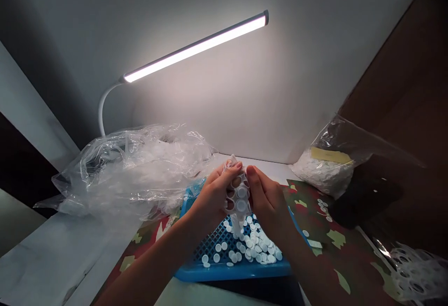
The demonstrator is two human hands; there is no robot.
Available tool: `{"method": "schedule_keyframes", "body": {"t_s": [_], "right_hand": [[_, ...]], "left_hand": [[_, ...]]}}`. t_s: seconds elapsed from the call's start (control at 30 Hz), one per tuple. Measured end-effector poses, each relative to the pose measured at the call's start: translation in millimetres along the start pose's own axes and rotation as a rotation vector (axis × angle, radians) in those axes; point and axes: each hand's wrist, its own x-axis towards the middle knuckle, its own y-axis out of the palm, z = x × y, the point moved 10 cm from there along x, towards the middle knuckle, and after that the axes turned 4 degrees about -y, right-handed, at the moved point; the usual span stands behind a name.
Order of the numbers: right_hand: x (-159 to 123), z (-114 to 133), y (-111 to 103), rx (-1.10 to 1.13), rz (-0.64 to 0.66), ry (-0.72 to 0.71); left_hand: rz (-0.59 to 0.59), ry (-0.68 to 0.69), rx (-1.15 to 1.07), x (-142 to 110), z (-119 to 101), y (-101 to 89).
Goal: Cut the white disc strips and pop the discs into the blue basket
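My left hand and my right hand meet over a blue perforated tray. Both are closed on a white punched sheet with round discs still sitting in its holes. The sheet is pinched between the fingers of both hands and hangs down toward the tray. Several loose white discs lie heaped in the tray below the hands.
A big crumpled clear plastic bag lies at the left. A bag of white pieces stands at the right. Emptied punched sheets lie at the lower right. A lit bar lamp hangs above. A patterned mat covers the table.
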Motion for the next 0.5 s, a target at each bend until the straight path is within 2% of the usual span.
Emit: {"method": "schedule_keyframes", "body": {"t_s": [0.13, 0.33, 0.4, 0.5], "right_hand": [[1, -4, 9, 0.078, 0.093, 0.008], [-2, -18, 18, 0.404, 0.002, 0.144], [-5, -22, 18, 0.486, -0.068, 0.162], [-8, -28, 18, 0.576, -0.139, 0.167]], "left_hand": [[-0.008, 0.01, -0.025, -1, 0, 0.5], [0.147, -0.124, -0.133, 2, 6, 9.0], [0.129, -0.098, -0.219, 6, 2, 3.2], [0.036, -0.01, -0.349, 10, -8, -11.3]]}}
